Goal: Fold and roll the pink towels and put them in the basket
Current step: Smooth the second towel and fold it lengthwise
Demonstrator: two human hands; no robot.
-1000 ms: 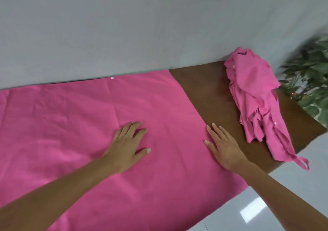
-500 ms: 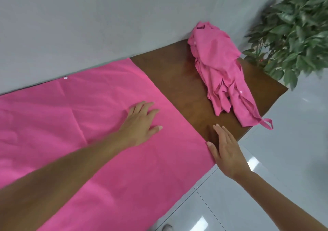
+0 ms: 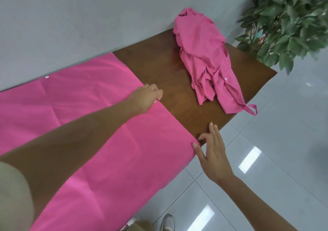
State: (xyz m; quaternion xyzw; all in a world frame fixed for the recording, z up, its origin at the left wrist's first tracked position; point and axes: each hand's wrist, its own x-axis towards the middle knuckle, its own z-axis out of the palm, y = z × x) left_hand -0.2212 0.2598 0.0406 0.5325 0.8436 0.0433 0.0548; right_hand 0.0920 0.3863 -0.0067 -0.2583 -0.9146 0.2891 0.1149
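Pink spread towel point(image 3: 71, 92), pink crumpled pile point(image 3: 204, 53), brown table point(image 3: 168, 67), grey wall point(image 3: 88, 17), green plant point(image 3: 292, 26), white floor point(image 3: 284, 142).

left hand point(image 3: 147, 98) grips spread towel point(image 3: 92, 96) edge | right hand point(image 3: 213, 152) flat at corner

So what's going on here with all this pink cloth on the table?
A person is about to fold a pink towel that lies spread flat on a wooden table. Their left hand grips its right edge with curled fingers. The right hand, fingers straight, touches the near right corner. A crumpled heap of pink towels waits by the wall, beside a leafy plant. Nothing is folded yet, and no basket is in view.
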